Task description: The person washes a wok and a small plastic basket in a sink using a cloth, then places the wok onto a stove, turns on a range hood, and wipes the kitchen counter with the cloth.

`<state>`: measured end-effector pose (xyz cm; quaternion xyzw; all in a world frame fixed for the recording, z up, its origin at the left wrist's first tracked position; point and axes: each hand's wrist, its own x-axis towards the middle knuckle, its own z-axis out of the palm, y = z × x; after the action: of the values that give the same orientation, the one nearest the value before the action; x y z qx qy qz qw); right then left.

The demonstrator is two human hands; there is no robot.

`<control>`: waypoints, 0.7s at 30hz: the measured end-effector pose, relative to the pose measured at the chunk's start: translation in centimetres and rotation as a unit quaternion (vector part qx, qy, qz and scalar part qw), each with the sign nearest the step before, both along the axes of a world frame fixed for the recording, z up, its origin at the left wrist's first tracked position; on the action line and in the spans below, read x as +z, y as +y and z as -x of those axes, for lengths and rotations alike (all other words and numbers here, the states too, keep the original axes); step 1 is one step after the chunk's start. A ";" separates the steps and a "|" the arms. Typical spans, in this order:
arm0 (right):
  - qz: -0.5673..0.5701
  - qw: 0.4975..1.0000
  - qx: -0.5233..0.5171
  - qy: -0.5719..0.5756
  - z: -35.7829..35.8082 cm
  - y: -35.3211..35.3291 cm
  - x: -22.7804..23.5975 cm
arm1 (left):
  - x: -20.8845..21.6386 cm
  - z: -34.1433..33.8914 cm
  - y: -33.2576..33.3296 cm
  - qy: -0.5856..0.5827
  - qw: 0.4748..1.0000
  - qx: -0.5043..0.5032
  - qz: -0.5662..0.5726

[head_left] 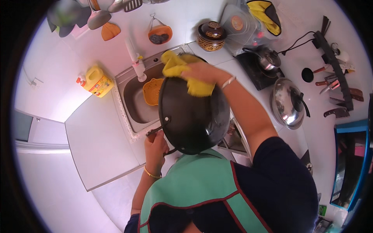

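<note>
Fingers of the left hand [156, 146] are wrapped around the handle [154, 131] of a black pan [190, 112], just below the centre of the frame. The pan is tilted up on edge, its upper end overlapping the sink [131, 112] in view and its lower end just in front of the green apron [198, 171]. Above the centre, the right hand [200, 73] grips a bunched yellow cloth [173, 66] against the pan's upper part; motion blurs the cloth, and it hides the fingertips.

Left of the pan, a yellow basket [151, 92] sits in the sink, under the tap [138, 70]. A yellow jug [97, 81] stands at the upper left on the white tabletop [99, 136]. Toward the upper right are a lidded brown pot [211, 37] and a small saucepan [269, 59] on a black hob [254, 73]. Right of centre rests a silver lid [285, 103], with knives [337, 113] hung beyond it at the right.
</note>
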<state>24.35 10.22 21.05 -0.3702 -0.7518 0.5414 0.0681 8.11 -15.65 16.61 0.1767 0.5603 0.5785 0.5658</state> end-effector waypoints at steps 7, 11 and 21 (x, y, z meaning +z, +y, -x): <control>0.343 0.877 -0.286 0.179 -11.5 1.8 -16.3 | -0.4 1.8 0.5 -0.201 0.974 0.098 0.037; 0.427 0.740 -0.392 0.341 -14.5 -7.1 -17.8 | -1.2 2.3 1.3 -0.251 0.964 0.088 0.016; -0.360 0.799 -0.474 0.081 -9.6 -22.6 -10.5 | 2.9 -2.2 3.9 -0.316 0.947 0.040 -0.048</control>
<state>33.92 -12.42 10.58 -0.5837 -0.6151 0.1598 0.5054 10.30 -11.72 19.55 -0.0108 0.3313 0.6531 0.6809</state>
